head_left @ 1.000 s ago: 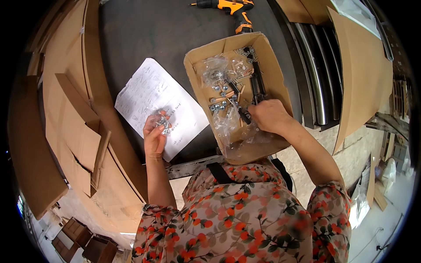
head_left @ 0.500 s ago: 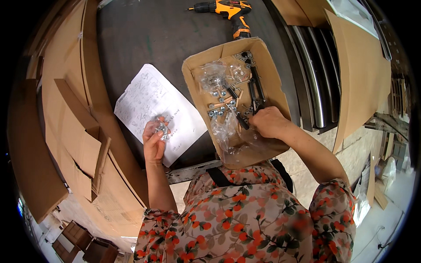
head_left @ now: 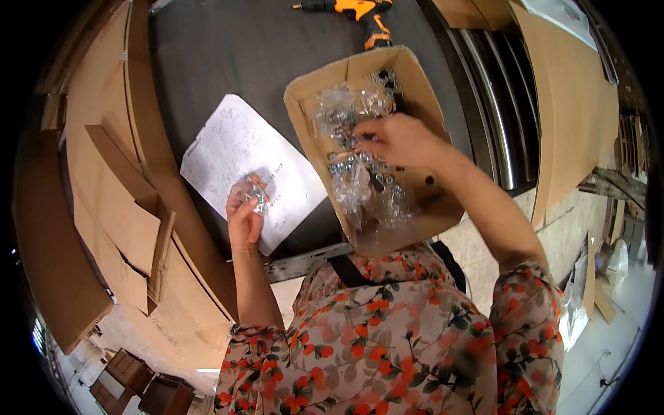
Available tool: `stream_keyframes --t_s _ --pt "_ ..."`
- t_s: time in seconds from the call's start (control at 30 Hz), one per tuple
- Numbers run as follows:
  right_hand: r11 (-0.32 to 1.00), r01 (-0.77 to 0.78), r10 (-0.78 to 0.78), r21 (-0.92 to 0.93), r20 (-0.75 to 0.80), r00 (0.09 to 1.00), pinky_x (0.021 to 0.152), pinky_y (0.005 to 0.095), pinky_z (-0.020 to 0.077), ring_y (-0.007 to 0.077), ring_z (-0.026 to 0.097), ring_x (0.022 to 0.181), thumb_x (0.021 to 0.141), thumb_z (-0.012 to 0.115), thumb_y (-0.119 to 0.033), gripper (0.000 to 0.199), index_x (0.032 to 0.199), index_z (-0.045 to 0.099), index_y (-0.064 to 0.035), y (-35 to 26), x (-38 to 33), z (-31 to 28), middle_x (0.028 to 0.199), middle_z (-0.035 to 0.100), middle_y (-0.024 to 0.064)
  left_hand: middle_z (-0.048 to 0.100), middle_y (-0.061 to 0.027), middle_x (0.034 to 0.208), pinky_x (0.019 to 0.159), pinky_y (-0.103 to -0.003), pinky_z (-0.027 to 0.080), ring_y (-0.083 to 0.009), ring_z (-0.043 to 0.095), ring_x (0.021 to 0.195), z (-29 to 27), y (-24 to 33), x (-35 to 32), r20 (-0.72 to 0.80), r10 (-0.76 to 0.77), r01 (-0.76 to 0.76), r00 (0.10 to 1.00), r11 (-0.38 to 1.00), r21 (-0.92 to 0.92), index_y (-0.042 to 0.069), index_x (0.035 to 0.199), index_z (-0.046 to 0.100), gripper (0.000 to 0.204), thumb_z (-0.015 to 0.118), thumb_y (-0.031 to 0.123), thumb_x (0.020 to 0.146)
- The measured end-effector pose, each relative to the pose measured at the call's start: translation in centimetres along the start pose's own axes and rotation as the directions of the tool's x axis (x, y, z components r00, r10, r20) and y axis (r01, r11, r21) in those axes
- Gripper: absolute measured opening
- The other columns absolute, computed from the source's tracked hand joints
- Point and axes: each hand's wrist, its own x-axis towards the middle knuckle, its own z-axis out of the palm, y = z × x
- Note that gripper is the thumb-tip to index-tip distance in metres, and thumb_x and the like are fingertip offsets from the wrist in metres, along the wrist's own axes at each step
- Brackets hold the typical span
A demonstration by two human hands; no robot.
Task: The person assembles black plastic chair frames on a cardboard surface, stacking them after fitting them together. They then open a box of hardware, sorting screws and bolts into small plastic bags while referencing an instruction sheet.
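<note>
My left hand (head_left: 245,209) is closed around a small clear plastic bag (head_left: 257,198) with shiny metal pieces in it, above the lower part of a white sheet of paper (head_left: 225,142) covered in handwriting. My right hand (head_left: 401,140) reaches into a cardboard box (head_left: 443,197), its fingers bent together over the loose hardware. Whether they pinch a piece there I cannot make out. Inside the box lie clear plastic bags (head_left: 351,190), metal cam fittings (head_left: 342,166), screws and dowels. My right hand hides part of the contents.
An orange and black cordless drill (head_left: 363,15) lies beyond the box on the dark tabletop (head_left: 221,55). Metal rollers (head_left: 492,111) run along the right side. Large cardboard sheets (head_left: 104,159) stand at the left, and another cardboard panel (head_left: 570,104) is at the right.
My right hand has moved from the box's near right side up and left, over the middle of the hardware. The black pieces at the right have shifted or are covered. My left hand stays put.
</note>
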Motion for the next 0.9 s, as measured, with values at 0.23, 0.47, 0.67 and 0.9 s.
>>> stream_keyframes --t_s 0.23,0.47,0.67,0.9 --pt "0.869 -0.201 0.377 -0.453 0.342 0.861 0.074 0.0425 0.0508 0.034 0.064 0.079 0.082 0.058 -0.033 0.034 0.083 0.064 0.0006 -0.8 -6.9 1.2 0.082 0.065 0.0168 0.055 -0.0176 0.113 0.077 -0.036 0.052 -0.0269 0.057 0.097 -0.1 0.0 -0.1 0.012 0.014 -0.014 1.0 0.999 -0.032 -0.001 0.101 0.054 0.033 0.064 -0.005 0.07" --pt "0.961 -0.247 0.235 0.122 0.11 0.966 0.07 0.0422 0.049 0.0349 0.062 0.079 0.079 0.057 -0.021 0.02 0.081 0.063 -0.0024 2.9 -6.9 3.9 0.08 0.063 0.0187 0.055 -0.017 0.113 0.078 -0.037 0.052 -0.0266 0.057 0.098 0.2 0.2 -0.1 -0.006 -0.006 0.006 1.0 1.0 -0.004 0.0 0.098 0.055 0.029 0.062 -0.006 0.071" --pt "0.967 -0.247 0.255 0.063 -0.268 0.929 0.055 0.0388 0.043 0.0292 0.058 0.06 0.081 0.059 -0.019 0.019 0.075 0.058 -0.0007 2.5 -3.3 1.2 0.064 0.056 0.0165 0.055 -0.0162 0.113 0.079 -0.036 0.051 -0.0265 0.057 0.099 0.1 0.2 0.0 0.019 0.006 -0.006 1.0 1.0 0.008 0.001 0.097 0.057 0.028 0.061 -0.008 0.071" --pt "0.767 -0.315 0.433 0.56 -0.089 0.897 0.071 0.0375 0.0485 0.025 0.063 0.086 0.089 0.049 -0.023 0.025 0.096 0.06 -0.0021 -0.5 -3.7 -1.0 0.083 0.064 0.0099 0.059 -0.0123 0.106 0.075 -0.031 0.052 -0.0213 0.059 0.093 2.8 0.1 -1.1 -0.035 0.056 -0.048 0.998 0.977 0.208 0.004 0.101 0.057 0.043 0.068 -0.013 0.064"
